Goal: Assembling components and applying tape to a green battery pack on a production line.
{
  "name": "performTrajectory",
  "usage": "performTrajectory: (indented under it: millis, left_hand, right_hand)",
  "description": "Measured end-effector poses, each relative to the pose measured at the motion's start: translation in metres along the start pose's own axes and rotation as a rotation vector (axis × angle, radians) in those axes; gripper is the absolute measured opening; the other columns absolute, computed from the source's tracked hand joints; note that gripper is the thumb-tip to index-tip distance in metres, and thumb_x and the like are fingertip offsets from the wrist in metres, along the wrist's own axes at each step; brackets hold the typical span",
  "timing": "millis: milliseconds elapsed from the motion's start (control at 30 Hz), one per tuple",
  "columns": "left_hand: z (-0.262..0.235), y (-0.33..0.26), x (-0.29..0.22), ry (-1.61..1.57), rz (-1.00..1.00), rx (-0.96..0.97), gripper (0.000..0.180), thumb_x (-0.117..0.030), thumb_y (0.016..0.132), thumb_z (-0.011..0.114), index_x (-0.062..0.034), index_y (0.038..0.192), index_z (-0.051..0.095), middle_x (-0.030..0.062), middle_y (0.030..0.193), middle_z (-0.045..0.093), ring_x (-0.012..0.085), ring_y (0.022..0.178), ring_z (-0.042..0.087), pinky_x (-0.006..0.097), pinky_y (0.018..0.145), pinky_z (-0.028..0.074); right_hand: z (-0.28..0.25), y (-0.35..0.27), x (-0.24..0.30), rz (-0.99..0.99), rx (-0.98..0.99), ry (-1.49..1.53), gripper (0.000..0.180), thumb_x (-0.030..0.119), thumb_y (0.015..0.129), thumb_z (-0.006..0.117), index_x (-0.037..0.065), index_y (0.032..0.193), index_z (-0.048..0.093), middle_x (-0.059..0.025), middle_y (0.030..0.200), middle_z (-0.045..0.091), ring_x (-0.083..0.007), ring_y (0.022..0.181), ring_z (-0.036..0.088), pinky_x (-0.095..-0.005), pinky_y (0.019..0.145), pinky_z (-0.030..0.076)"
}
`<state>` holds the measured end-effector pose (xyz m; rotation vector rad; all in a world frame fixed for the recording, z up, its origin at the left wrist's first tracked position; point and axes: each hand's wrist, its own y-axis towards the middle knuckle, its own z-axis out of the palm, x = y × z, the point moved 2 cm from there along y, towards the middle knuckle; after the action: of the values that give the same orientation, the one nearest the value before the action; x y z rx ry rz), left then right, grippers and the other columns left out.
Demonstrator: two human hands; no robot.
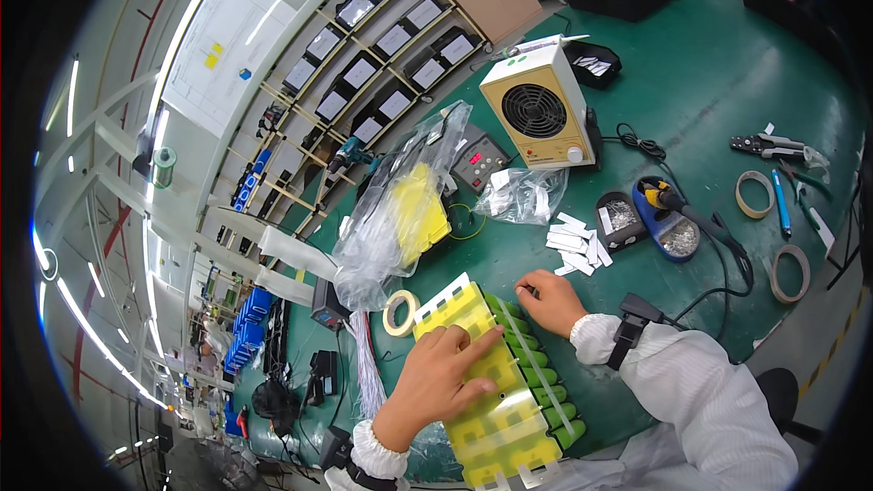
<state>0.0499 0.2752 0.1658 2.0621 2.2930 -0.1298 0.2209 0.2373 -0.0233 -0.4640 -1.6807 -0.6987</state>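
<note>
In front of me a battery pack of green cylindrical cells (552, 393) lies at a tilt on the green table, its top covered by a yellow insulating sheet (496, 432) with pale tabs. My left hand (438, 380) rests on this sheet, index finger and thumb stretched out. A narrow pale strip (538, 368) runs along the row of cells on the right side. Beyond the pack's far right corner is my right hand (552, 302), its fingers curled together near the table; whether anything is between them is hidden.
Past my right hand lie several white strips (573, 241) beside a soldering iron stand (668, 218). An ionizing fan (536, 100) stands farther back. Tape rolls (789, 273) and hand tools are at the right. A masking tape roll (400, 314) and plastic-wrapped yellow sheets (420, 209) lie left of the pack.
</note>
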Motion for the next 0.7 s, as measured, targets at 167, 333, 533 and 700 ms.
performTrajectory:
  millis: [167,333,533,700]
  left_hand:
    - [0.005,0.010,0.005,0.080,0.049,0.006,0.064,-0.062,0.093,0.041,-0.0131,0.127,0.064,0.0107,0.087,0.050,0.0294,0.083,0.048,0.040,0.080,0.039]
    - [0.007,0.004,0.003,0.099,0.034,-0.030,0.062,-0.061,0.094,0.039,-0.0144,0.125,0.066,0.0119,0.091,0.051,0.0310,0.086,0.048,0.041,0.083,0.039]
    - [-0.036,-0.015,-0.035,-0.108,0.009,-0.287,0.055,-0.023,0.085,0.071,-0.0032,0.133,0.053,0.0140,0.118,0.057,0.0329,0.099,0.054,0.042,0.089,0.041]
    - [-0.085,-0.105,-0.116,-0.084,0.335,-0.420,0.022,-0.005,0.077,0.069,-0.0014,0.098,0.065,0.0180,0.095,0.067,0.0288,0.075,0.062,0.036,0.066,0.049]
  right_hand:
    - [-0.001,-0.001,-0.003,-0.022,-0.001,0.005,0.018,0.019,0.089,0.060,0.004,0.094,0.069,-0.0131,0.090,0.065,-0.0313,0.078,0.063,-0.0392,0.070,0.050]
    - [-0.002,-0.005,0.003,-0.027,-0.002,0.031,0.018,0.017,0.089,0.061,0.003,0.095,0.069,-0.0134,0.089,0.065,-0.0300,0.077,0.063,-0.0382,0.069,0.050]
    - [-0.004,0.002,-0.004,-0.055,-0.012,-0.032,0.018,0.018,0.088,0.062,0.003,0.094,0.069,-0.0144,0.087,0.065,-0.0291,0.076,0.063,-0.0381,0.068,0.049]
    - [0.007,0.007,-0.008,-0.130,-0.035,-0.116,0.019,0.018,0.088,0.062,0.003,0.097,0.070,-0.0163,0.090,0.067,-0.0306,0.079,0.063,-0.0383,0.071,0.049]
